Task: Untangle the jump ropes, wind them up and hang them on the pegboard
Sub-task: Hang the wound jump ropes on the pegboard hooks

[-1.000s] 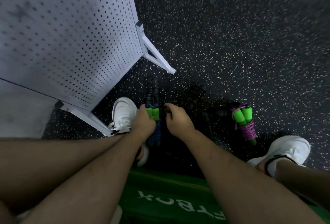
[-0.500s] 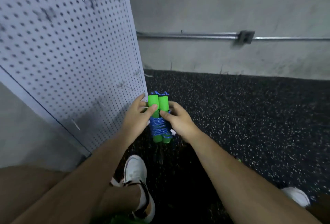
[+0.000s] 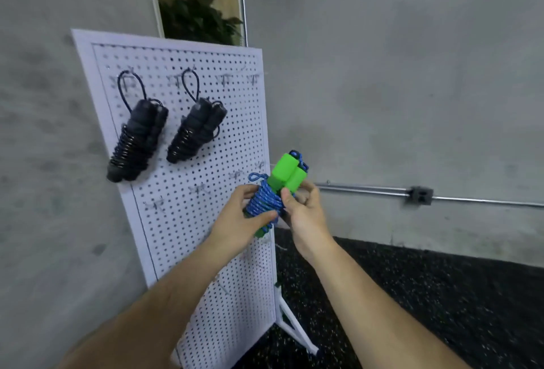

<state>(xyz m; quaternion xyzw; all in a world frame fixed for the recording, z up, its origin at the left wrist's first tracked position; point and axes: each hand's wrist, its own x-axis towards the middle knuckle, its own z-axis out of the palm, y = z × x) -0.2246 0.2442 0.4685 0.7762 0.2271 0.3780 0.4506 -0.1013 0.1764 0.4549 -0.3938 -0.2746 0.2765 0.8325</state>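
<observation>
Two green handles (image 3: 284,173), blue cord (image 3: 263,201) seemingly wound tight.

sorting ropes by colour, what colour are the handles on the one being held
Bright green handles, wound with blue rope; clearest in the head view.

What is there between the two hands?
The wound blue jump rope with green handles; the left hand and right hand both grip it. Head view.

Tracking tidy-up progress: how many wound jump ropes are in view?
3. One black rope and a second black rope hang high on the pegboard; the blue rope is held by the left hand and right hand. Others may lie out of view.
</observation>
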